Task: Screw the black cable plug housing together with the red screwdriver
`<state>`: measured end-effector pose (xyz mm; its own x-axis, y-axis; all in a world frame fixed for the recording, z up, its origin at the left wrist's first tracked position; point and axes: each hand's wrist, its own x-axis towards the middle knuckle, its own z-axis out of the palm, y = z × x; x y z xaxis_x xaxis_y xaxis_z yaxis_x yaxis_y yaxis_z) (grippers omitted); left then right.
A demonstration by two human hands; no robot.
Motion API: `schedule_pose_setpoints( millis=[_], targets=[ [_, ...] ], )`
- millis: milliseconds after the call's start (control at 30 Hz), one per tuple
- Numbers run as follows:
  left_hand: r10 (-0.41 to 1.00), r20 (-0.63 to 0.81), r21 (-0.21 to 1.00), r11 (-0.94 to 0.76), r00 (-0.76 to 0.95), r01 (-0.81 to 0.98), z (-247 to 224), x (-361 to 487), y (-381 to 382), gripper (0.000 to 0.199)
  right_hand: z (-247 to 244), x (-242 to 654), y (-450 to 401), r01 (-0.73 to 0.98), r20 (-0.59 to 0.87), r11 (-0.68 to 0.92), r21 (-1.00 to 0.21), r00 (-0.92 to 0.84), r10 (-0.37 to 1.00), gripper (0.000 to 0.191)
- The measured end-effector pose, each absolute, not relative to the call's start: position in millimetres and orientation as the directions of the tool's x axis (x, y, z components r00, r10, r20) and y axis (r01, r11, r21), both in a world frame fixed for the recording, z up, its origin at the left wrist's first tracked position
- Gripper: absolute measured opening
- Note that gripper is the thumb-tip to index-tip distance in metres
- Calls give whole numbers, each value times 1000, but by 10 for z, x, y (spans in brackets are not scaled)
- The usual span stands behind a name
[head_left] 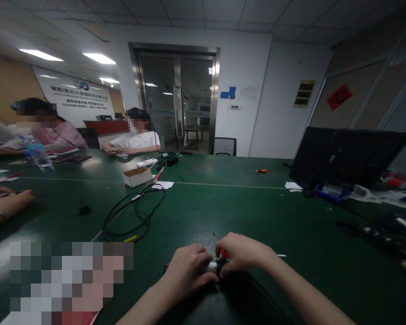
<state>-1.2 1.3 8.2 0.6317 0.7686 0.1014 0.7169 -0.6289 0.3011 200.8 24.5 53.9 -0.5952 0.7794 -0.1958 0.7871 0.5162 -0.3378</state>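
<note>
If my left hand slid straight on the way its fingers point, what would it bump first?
Most likely your right hand, curled at the black end of the silver cylindrical part your left hand holds; depth is hard to judge.

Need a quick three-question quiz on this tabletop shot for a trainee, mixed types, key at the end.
1. Which hand is at the red piece beside the silver part?
2. What does the left hand hold?
A) a black cable
B) the silver part
C) a blue tray
3. True or false: the orange-handled screwdriver lies on the green table, touching neither hand.

Key: 1. The right hand; 2. B; 3. True.
</note>
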Motion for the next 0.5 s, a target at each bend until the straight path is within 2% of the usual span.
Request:
schedule_pose_setpoints(
  millis=[100, 267, 500],
  targets=[
    [761, 117, 320, -638, 639, 701, 81, -17, 6, 35, 491, 1956, 159, 801, -222, 509, -316, -584, 781, 35],
    [762, 153, 325, -640, 629, 696, 104, -14, -18, 24, 496, 1976, -77, 845, -229, 442, -302, -514, 827, 35],
    [766, 230, 350, -641, 601, 683, 120, 10, -26, 25, 428, 2510, -668, 937, -210, 146, -316, -219, 953, 27]
  ],
)
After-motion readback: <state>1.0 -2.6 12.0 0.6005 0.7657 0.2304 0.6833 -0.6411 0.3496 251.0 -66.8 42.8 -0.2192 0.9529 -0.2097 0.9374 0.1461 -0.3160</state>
